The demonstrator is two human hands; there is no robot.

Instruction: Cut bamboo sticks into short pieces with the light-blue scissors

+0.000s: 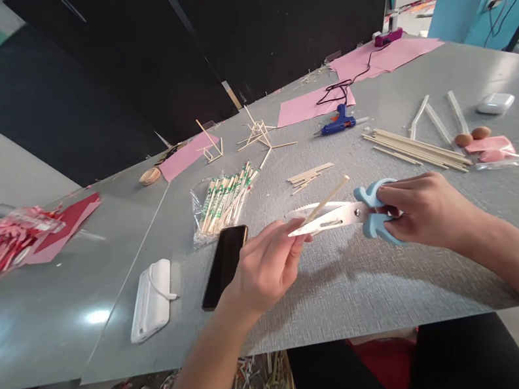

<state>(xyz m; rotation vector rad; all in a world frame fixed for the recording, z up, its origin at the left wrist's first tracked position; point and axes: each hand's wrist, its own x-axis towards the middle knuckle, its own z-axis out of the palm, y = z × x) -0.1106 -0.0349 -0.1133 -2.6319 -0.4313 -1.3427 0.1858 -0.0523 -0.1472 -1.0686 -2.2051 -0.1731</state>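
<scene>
My left hand (264, 267) pinches a thin wooden stick (327, 199) that slants up to the right between the blades of a pair of scissors (337, 216). My right hand (424, 210) is closed through the scissors' light blue handles (375, 215). The blades are slightly apart around the stick. Both hands hover just above the grey table (354, 285), near its front edge.
A black phone (225, 264) and a white power bank (151, 299) lie left of my hands. A bag of sticks (223, 202), loose sticks (416, 148), cut pieces (309, 176), stick frames (257, 135), a blue glue gun (337, 121) and pink paper (311, 105) lie beyond.
</scene>
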